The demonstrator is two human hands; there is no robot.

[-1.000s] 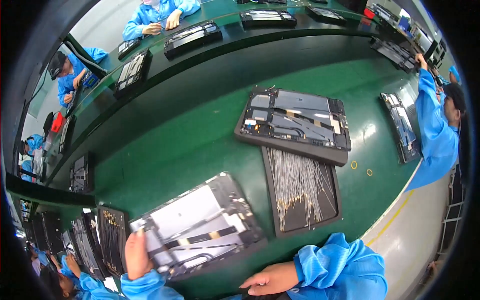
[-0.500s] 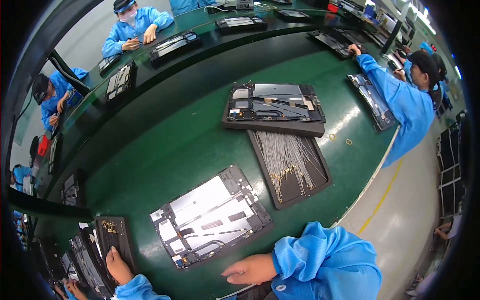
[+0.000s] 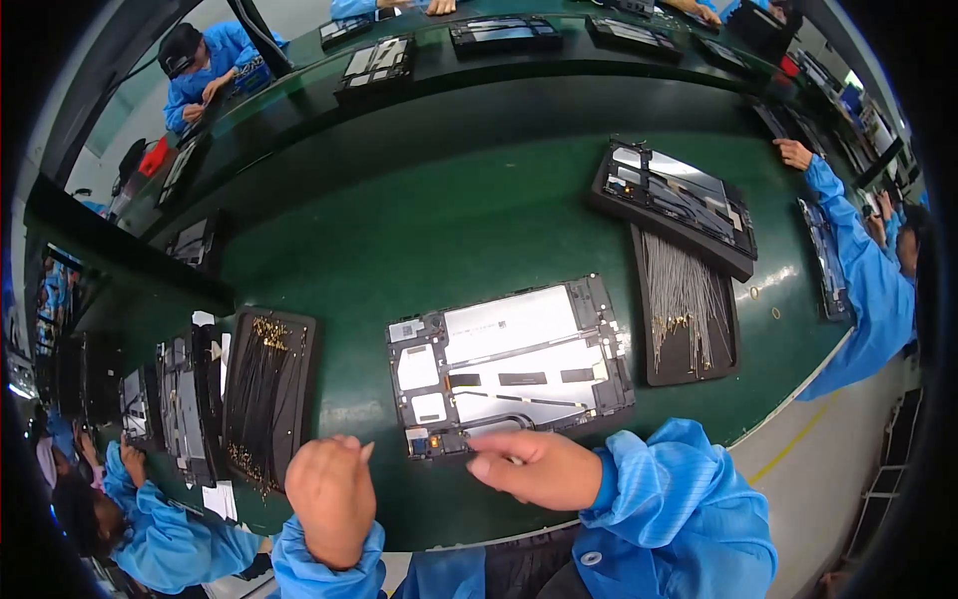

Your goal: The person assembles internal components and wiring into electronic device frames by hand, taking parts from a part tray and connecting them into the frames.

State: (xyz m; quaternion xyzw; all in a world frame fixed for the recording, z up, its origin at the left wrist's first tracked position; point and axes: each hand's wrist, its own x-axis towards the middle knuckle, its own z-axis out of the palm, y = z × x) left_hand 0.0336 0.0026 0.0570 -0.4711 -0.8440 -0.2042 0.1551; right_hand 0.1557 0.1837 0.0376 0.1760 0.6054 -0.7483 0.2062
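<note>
A tablet-like device with its inside exposed (image 3: 519, 379) lies on the green bench in front of me, showing silver plates, a black frame and thin cables. My right hand (image 3: 544, 469) is over its near edge, thumb and fingertips apart, with nothing visible between them. To the left of the device, my left hand (image 3: 327, 499) is raised near the bench's front edge. Its fingers are curled together, and whatever they may hold is hidden. Beside that hand is a dark tray of black cables with gold-coloured ends (image 3: 267, 389).
At the right, another opened device on a dark tray (image 3: 689, 205) rests across a tray of grey cables (image 3: 689, 309). Several opened devices (image 3: 185, 409) stand at the left. Co-workers sit around the bench; one person's arm (image 3: 848, 260) reaches in from the right.
My left hand has left the black-cable tray and come right, its fingers now curled. My right hand has moved over the device's near edge. The whole view has shifted left.
</note>
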